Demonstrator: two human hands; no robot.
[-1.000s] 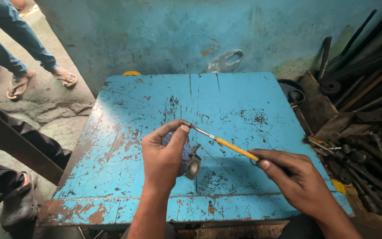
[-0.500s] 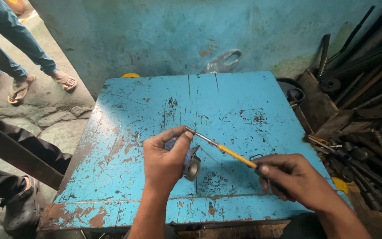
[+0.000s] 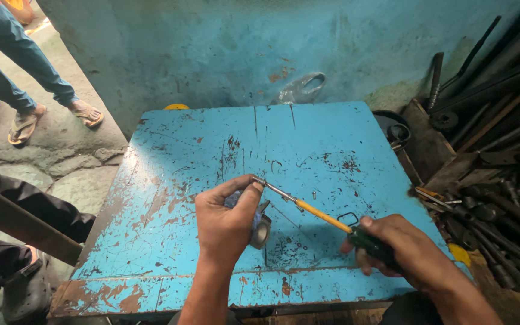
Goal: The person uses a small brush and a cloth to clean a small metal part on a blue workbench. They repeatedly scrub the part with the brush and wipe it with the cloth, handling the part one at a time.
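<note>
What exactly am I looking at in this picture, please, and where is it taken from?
There is no machine here: a camera worn on a person's head looks down at their two bare hands over a worn blue table. The left hand grips a small grey metal part wrapped partly in blue cloth. The right hand holds a screwdriver with a yellow shaft, its metal tip meeting the left fingertips. A small dark ring lies on the table. Dark metal rods and tools pile up at the right. Other people's legs show at the left.
</note>
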